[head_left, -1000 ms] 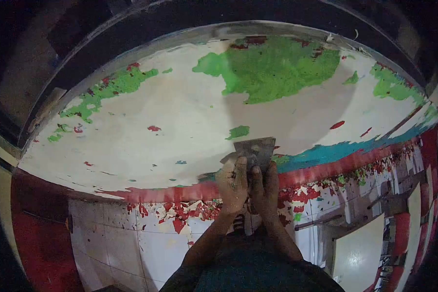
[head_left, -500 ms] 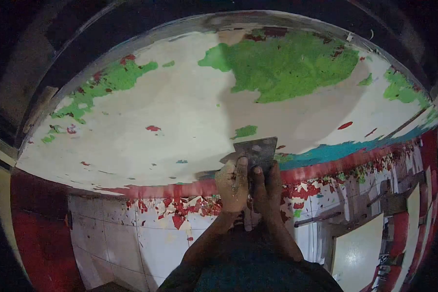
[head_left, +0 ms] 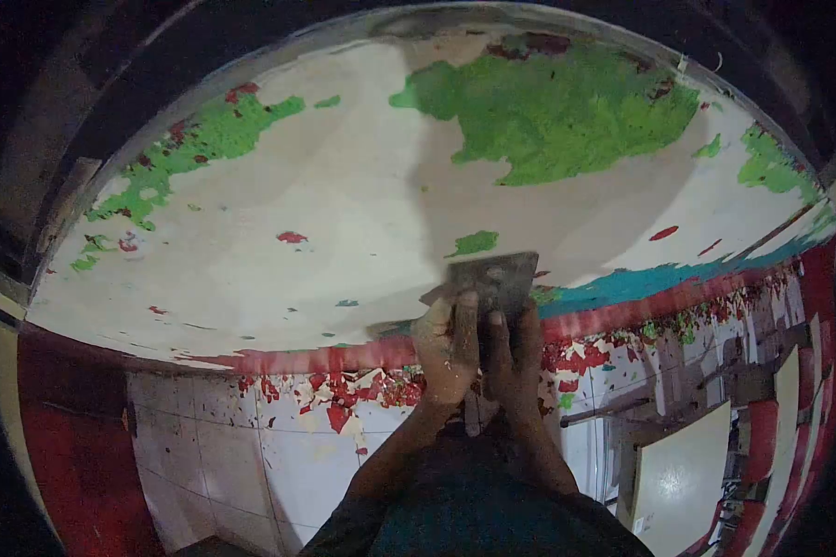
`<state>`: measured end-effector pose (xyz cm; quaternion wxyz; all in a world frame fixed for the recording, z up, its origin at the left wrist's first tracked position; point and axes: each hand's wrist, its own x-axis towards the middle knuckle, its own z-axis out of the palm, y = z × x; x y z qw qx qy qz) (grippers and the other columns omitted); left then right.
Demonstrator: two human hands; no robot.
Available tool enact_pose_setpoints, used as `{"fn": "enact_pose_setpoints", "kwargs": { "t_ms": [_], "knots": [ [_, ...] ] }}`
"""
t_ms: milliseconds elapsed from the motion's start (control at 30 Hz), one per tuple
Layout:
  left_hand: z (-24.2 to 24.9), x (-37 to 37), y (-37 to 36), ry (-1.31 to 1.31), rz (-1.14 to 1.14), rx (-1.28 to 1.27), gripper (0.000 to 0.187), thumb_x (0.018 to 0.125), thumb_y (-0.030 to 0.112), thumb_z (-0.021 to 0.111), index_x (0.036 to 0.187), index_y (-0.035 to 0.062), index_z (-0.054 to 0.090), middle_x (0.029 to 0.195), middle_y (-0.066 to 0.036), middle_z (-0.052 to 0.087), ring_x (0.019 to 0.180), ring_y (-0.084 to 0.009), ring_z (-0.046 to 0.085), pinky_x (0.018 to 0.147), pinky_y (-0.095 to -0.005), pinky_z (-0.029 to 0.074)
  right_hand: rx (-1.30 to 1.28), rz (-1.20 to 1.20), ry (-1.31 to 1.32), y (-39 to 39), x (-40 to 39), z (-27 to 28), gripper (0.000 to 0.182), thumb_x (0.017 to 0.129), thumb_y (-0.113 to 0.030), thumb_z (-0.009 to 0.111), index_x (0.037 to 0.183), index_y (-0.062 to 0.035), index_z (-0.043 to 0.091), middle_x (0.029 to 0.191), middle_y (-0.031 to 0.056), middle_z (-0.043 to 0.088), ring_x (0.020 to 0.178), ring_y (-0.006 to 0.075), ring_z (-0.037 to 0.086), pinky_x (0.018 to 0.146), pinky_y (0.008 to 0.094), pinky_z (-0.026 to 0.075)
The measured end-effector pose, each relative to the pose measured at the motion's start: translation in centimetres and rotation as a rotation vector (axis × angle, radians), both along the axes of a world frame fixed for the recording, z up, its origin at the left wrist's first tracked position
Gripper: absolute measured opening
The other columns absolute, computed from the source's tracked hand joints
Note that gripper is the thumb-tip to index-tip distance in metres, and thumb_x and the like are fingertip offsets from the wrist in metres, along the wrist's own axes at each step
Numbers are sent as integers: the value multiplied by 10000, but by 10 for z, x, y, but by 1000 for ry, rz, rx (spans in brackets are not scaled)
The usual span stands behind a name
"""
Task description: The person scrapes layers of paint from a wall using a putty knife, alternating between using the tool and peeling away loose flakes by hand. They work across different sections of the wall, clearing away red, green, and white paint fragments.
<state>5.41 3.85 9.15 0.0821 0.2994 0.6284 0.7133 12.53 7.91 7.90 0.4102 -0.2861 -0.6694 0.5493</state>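
A flat, grey metal scraper (head_left: 494, 272) has its blade laid against a wall (head_left: 344, 204) of peeling paint. My left hand (head_left: 449, 348) grips it from the left, thumb pointing up along the blade. From the right, my right hand (head_left: 513, 353) is wrapped round the same tool, fingers pressed on its face. The handle is mostly hidden by both hands. Just above the blade's edge sits a small green paint patch (head_left: 475, 243). Higher up spreads a large green patch (head_left: 576, 121), with whitish bare surface around it.
Red and cream paint flakes (head_left: 339, 408) litter the tiled floor (head_left: 204, 455) along the wall's foot. A teal strip (head_left: 641, 286) and a red band (head_left: 344, 358) run low on the wall. Pale panels (head_left: 683, 473) and red furniture pieces stand at the right.
The scraper and both hands have shifted slightly up and to the right, bringing the blade nearer the small green patch. The view has tilted a little. Both hands keep their grip.
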Motion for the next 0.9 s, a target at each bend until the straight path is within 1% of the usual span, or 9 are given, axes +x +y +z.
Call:
{"fn": "enact_pose_setpoints", "kwargs": {
  "t_ms": [67,167,300,333,433,600,700,833,900],
  "knots": [
    [25,-2,-8,-76,-55,-29,302,883,268,449,888,-18,546,795,-57,558,745,-107,475,660,-254,404,-26,-4,-59,-2,-1,11,333,874,-241,454,1035,47,415,880,195,534,784,268,534,705,365,434],
    [5,3,-8,-74,-46,-10,299,883,260,452,884,-19,559,772,-58,563,727,-110,480,651,-262,408,7,-17,15,-6,-1,10,325,873,-238,455,1028,46,418,874,194,534,765,264,535,687,361,436],
    [17,-4,-5,148,23,-12,258,877,215,467,882,-30,548,695,-99,583,627,-119,508,563,-277,429,-43,33,-38,-3,-1,18,296,875,-224,455,1011,37,423,844,157,531,739,234,525,662,346,435],
    [8,1,-3,-41,-6,64,245,876,204,463,888,-25,549,697,-113,581,637,-130,525,579,-287,434,-45,11,-37,-7,3,13,286,876,-217,453,1009,34,423,832,146,529,734,225,521,657,339,434],
    [1,2,-10,58,9,-155,269,879,231,466,917,-14,570,833,-56,574,755,-106,495,680,-243,411,-15,-20,42,-8,-1,6,260,879,-200,447,1004,26,420,803,123,523,722,203,512,645,319,431],
    [-5,-1,-6,3,-12,-30,273,878,235,472,909,-18,569,810,-47,571,749,-93,490,669,-242,411,40,-2,-11,-5,-1,12,230,879,-178,447,990,21,415,772,121,521,703,189,506,619,303,424],
    [0,0,-2,31,33,-18,279,878,238,475,912,-23,568,787,-44,573,733,-86,489,652,-236,411,-98,61,66,-4,1,9,248,877,-171,433,1034,21,429,929,132,513,828,186,479,727,316,404],
    [38,0,-11,-149,-110,18,285,878,236,478,920,-30,569,798,-50,581,731,-93,495,655,-230,412,69,17,41,-6,-3,20,239,880,-187,439,995,20,414,750,133,516,655,207,498,608,353,415],
    [9,1,-8,-8,-6,-32,305,881,249,470,913,-38,567,778,-43,579,702,-99,499,627,-233,416,108,-3,30,-4,1,10,247,881,-196,437,998,20,413,748,129,514,657,208,498,613,361,416]
  ]
}}
